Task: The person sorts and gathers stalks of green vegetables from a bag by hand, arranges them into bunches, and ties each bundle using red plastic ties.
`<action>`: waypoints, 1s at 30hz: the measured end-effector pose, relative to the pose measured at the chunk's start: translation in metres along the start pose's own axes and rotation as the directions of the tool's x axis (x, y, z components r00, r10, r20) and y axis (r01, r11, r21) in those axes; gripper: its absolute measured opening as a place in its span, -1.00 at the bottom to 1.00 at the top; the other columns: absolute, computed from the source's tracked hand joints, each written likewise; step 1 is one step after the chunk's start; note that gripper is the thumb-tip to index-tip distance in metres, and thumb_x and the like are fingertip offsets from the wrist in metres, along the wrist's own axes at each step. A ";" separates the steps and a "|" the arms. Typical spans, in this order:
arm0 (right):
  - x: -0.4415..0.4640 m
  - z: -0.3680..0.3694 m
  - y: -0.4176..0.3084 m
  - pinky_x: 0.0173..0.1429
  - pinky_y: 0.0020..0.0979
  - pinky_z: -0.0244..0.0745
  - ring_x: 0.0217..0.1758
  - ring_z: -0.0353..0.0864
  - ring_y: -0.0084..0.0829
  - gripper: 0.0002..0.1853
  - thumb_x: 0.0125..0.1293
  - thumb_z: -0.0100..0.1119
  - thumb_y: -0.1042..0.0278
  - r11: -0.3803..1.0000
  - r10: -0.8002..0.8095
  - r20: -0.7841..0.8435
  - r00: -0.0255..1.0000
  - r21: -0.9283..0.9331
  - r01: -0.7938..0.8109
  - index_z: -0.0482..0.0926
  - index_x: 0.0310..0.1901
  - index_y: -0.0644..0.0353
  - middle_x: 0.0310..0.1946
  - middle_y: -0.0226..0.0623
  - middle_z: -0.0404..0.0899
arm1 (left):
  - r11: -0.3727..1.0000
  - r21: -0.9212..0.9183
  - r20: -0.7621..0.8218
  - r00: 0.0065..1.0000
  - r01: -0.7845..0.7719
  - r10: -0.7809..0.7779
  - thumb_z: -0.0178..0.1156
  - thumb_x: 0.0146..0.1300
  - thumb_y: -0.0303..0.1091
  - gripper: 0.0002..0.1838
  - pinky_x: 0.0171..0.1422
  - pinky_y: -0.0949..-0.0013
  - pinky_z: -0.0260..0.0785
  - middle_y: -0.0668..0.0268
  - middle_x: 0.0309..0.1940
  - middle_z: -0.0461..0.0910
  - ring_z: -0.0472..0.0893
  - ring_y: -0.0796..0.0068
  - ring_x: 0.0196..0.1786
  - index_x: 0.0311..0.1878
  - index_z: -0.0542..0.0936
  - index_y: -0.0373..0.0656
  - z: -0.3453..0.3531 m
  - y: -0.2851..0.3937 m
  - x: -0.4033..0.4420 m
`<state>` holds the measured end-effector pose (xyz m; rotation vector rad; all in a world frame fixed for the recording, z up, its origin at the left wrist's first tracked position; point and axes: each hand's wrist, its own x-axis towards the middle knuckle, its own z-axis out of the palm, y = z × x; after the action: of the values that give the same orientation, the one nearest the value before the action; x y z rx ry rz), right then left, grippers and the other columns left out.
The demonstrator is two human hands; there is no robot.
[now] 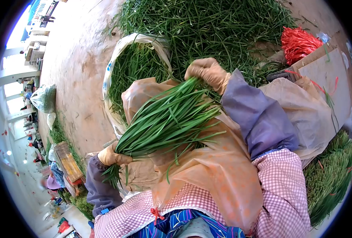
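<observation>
A bunch of garlic chives (164, 119) stretches across my lap, over an orange-tinted plastic apron (211, 166). My left hand (113, 155), in a tan glove, is closed around the bunch at its lower left end, with leaf tips hanging below the fist. At the upper right end, my right hand (208, 73), gloved alike, has its fingers closed on the gathered stalks. Between the hands the long green leaves fan out, and some stray from the bunch. Just beyond the bunch stands a white plastic sack (109, 79) with its mouth wide, holding loose greens.
A big heap of loose chives (207, 27) covers the floor ahead. Red plastic ties (299, 44) lie by a board (326, 75) at right. Stacked chive bundles (328, 174) are at lower right. Far left are a filled bag (44, 98), a crate (68, 162) and other people.
</observation>
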<state>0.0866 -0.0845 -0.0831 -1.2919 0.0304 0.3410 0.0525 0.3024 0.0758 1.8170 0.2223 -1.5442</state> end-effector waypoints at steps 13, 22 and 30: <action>-0.004 0.000 0.052 -0.40 -0.48 0.56 -0.45 0.57 -0.53 -0.61 0.34 0.20 -0.03 0.682 0.302 0.165 0.939 0.651 -0.333 0.54 0.02 0.07 -0.37 -0.42 0.60 | 0.894 -0.446 0.137 0.983 -0.047 0.120 0.31 -0.02 -0.62 -0.38 -0.63 0.55 0.01 0.28 -0.45 0.50 0.30 0.64 -0.63 0.20 0.43 -0.23 -0.007 -0.051 0.025; -0.018 -0.066 0.046 -0.53 -0.58 0.34 -0.54 0.40 -0.62 -0.57 0.37 0.18 -0.02 0.811 0.151 -0.297 0.943 0.583 0.054 0.50 0.04 0.17 -0.48 -0.47 0.49 | 0.698 -0.702 0.138 0.934 -0.142 0.329 0.35 0.06 -0.56 -0.37 -0.68 0.57 -0.05 0.17 -0.34 0.57 0.20 0.68 -0.70 0.24 0.38 -0.32 0.018 -0.067 0.038; 0.008 -0.011 0.013 -0.45 -0.53 0.49 -0.58 0.51 -0.61 -0.79 0.27 0.31 0.21 0.844 -0.085 -0.240 0.967 0.499 0.198 0.67 -0.30 0.19 -0.54 -0.43 0.60 | 0.681 -0.725 0.184 0.923 -0.105 0.339 0.37 0.05 -0.52 -0.32 -0.67 0.59 -0.05 0.20 -0.32 0.57 0.21 0.69 -0.68 0.28 0.36 -0.30 0.021 -0.070 0.037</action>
<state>0.0923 -0.0900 -0.1002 -0.7757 0.1928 0.0539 0.0065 0.3282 0.0131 0.9373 0.3663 -1.2848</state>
